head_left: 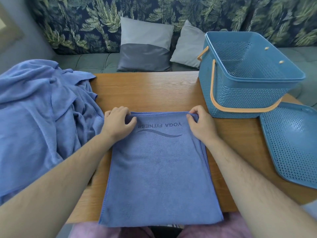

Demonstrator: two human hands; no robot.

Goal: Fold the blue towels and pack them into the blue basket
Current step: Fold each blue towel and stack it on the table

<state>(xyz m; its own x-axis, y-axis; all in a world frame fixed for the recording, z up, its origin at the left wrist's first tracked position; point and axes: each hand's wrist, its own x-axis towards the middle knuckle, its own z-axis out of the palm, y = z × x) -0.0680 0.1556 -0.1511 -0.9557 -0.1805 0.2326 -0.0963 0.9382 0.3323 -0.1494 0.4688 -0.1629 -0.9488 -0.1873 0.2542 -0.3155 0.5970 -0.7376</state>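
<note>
A folded blue towel (159,172) printed "YOGA FITNESS" lies flat on the wooden table (149,90), its near edge hanging over the table's front. My left hand (118,123) pinches its far left corner. My right hand (200,125) pinches its far right corner. A heap of unfolded blue towels (41,117) covers the table's left side. The blue basket (247,74) with an orange handle stands at the back right, tilted toward me, with nothing visible inside.
The basket's blue perforated lid (291,143) lies on the table's right edge, near my right forearm. Behind the table is a sofa with two grey cushions (145,48). Bare wood shows between the towel and the basket.
</note>
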